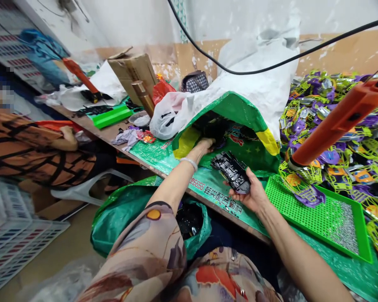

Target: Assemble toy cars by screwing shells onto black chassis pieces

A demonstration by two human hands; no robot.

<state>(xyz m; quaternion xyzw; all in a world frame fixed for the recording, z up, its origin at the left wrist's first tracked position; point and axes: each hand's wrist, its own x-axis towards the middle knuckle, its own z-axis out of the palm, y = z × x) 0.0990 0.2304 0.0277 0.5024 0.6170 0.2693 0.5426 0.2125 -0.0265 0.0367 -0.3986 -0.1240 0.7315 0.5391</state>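
Observation:
My right hand point(250, 191) grips a black plastic toy car chassis point(230, 173) in front of the sack, its molded inner side showing. My left hand point(207, 144) reaches into the mouth of a large white and green woven sack point(250, 105) lying on the table. Its fingers are hidden by the sack's dark inside, where black parts show dimly. Just right of my right hand stands a green perforated tray point(297, 205) with many small silver screws point(346, 222) heaped at its right end.
An orange electric screwdriver point(337, 123) hangs at the right over a heap of green and purple toy car bodies point(330, 147). Below the table edge sits a green bag point(122, 214) with black parts. At the left, a co-worker point(44, 147) sits near stacked white crates point(19, 235).

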